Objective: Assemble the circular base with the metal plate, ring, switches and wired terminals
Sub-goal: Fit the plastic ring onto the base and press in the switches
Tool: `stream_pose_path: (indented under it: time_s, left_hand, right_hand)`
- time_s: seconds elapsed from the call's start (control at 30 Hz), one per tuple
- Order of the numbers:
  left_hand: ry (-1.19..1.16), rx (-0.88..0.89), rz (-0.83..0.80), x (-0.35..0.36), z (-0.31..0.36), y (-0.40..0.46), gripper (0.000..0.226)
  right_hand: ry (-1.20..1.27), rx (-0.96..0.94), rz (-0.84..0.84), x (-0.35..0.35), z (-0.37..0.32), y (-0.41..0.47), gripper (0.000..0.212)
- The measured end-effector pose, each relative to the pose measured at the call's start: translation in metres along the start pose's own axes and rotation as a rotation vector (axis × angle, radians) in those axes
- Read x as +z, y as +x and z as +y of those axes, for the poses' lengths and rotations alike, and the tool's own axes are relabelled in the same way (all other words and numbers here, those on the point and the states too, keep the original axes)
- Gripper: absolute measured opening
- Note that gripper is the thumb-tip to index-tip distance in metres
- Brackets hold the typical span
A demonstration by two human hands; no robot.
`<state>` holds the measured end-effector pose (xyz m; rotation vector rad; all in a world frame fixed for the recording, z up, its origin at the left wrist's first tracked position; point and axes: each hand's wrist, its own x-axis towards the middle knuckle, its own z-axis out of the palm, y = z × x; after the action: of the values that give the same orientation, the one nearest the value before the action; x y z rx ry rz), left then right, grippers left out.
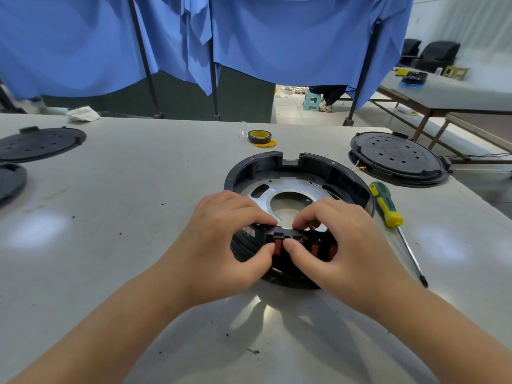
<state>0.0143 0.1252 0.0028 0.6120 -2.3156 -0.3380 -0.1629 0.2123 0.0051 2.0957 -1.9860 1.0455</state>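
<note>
1. Two black round covers lie at the table's (138, 189) left edge: one full disc with holes (41, 144) and a second disc (11, 180) cut off by the frame.
2. The left hand (221, 239) is curled and grasps the near rim of the round black base (299, 173), fingers over the top edge and thumb pressed on the outer wall beside a red switch (278, 246).
3. The base sits on the table in the middle, just ahead of the person, with one shiny metal plate (291, 189) lying flat inside it.
4. The right hand (340, 245) is curled too, pinching the same rim section, thumb on the outer wall and fingertips hooked over the edge.
5. At least three red switches show along the near wall; the hands hide part of it, so the full count cannot be told.
6. One roll of dark tape (259, 136) rests beyond the base.
7. One green-and-yellow screwdriver (388, 209) lies just right of the base.
8. A stack of black round covers (399, 159) sits at far right; how many are in it cannot be told.
</note>
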Motion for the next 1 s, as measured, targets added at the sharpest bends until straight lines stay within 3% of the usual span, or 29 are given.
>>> stream_pose_path:
  time_s: [0.83,1.0]
  left_hand:
    - [-0.023,-0.015,-0.029,0.0,0.001,-0.001,0.026]
    - [-0.023,-0.038,-0.024,-0.001,0.001,-0.001,0.047]
  right_hand:
    - [-0.097,0.011,-0.02,0.001,-0.003,-0.004,0.032]
    - [0.036,0.01,0.02,-0.007,0.003,0.001,0.028]
